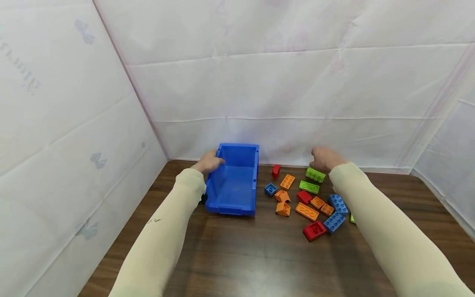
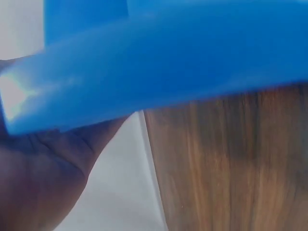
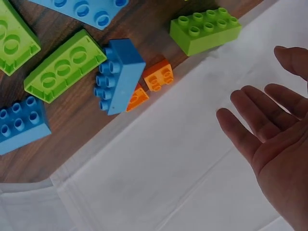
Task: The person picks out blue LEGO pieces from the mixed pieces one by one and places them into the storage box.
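Note:
A blue plastic bin [image 1: 237, 187] stands on the wooden table, left of the bricks. My left hand [image 1: 209, 161] grips its left rim near the back, thumb over the inside. In the left wrist view the palm [image 2: 43, 178] lies against the blue wall [image 2: 159, 67]; most fingers are hidden behind it. Over the far edge of the bricks hovers my right hand [image 1: 326, 159], holding nothing. Its nearest brick is a green eight-stud one [image 1: 315, 175]. The right wrist view shows the right hand [image 3: 274, 130] with fingers spread and slightly bent, apart from the green brick [image 3: 206, 32].
Several loose bricks lie right of the bin, among them a small blue one [image 1: 271, 189], an orange plate [image 1: 307, 211], a red brick [image 1: 314, 231] and blue bricks [image 1: 335, 222]. White sheeting [image 1: 282, 95] walls the table at the back and both sides.

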{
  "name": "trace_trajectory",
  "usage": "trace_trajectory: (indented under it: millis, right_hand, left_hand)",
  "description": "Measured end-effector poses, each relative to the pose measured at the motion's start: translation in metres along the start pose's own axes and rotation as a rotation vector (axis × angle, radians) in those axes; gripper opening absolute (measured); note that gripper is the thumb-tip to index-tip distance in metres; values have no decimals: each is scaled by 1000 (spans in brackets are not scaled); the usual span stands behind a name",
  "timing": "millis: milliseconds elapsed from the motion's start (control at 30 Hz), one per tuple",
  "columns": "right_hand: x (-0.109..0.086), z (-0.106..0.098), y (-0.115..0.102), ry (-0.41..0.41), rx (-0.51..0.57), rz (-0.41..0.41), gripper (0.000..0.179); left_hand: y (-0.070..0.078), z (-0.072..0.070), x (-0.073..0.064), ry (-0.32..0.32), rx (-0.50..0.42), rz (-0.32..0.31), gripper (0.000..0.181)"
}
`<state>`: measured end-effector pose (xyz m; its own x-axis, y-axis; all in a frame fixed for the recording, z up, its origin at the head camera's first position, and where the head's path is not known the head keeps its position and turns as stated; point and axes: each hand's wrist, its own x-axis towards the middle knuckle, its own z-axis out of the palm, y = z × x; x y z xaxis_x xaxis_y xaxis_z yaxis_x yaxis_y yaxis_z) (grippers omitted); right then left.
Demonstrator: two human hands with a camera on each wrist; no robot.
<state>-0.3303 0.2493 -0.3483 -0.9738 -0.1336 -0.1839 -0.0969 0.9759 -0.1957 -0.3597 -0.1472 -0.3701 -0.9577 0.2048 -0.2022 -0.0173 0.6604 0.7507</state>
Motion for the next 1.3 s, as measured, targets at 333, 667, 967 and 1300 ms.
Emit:
trace_trajectory:
  millis: [333,667,967,1300]
  right_hand:
    - [-1,23,13,-6,-5,-41,43]
    - [-3,38,22,32,20,-99,39]
    - [-5,44,31,78,32,-116,37]
    - [-7,49,34,103,20,-124,33]
  left_hand:
    - [-21,14,-11,-12,-102,9,65]
    - [-26,21,-24,33,-172,0,65]
    - [-14,31,-26,84,-185,-4,63]
    - [-14,37,-27,91,-138,15,61]
